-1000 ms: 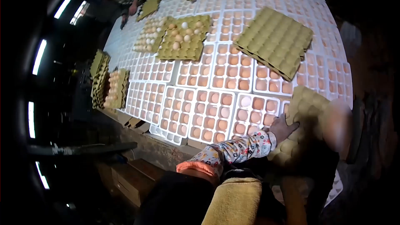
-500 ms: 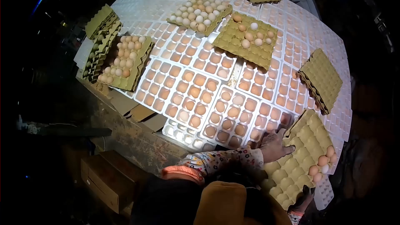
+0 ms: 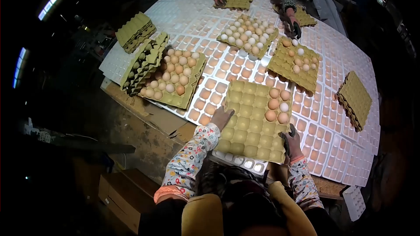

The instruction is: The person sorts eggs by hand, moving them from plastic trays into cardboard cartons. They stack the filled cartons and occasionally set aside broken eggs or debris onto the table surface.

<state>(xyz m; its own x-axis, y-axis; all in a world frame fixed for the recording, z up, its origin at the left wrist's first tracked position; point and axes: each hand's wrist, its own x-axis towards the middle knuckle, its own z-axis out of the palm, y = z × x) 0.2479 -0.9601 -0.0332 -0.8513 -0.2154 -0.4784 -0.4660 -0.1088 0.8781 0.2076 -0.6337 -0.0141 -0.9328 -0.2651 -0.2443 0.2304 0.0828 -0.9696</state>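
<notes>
Egg tray [image 3: 249,124] held by edges — right hand [image 3: 291,142] gripping, left hand [image 3: 222,117] perhaps just pressing.

egg tray [image 3: 251,124]: moulded paper pulp, matt, rough-fibred | eggs [image 3: 276,104]: smooth shell, faint sheen | table grids [image 3: 332,118]: white plastic, smooth, translucent, slightly glossy | sleeves [image 3: 190,157]: printed cloth, soft, matt | box [image 3: 124,190]: brown cardboard, dull, matt | loose sheets [image 3: 159,120]: flat cardboard, matt, scuffed | stacked trays [image 3: 135,28]: same rough pulp, matt

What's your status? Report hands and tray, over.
Left hand on egg tray's left edge, right hand gripping its right edge. Six eggs in far right corner. Partly filled tray just beyond.
</notes>
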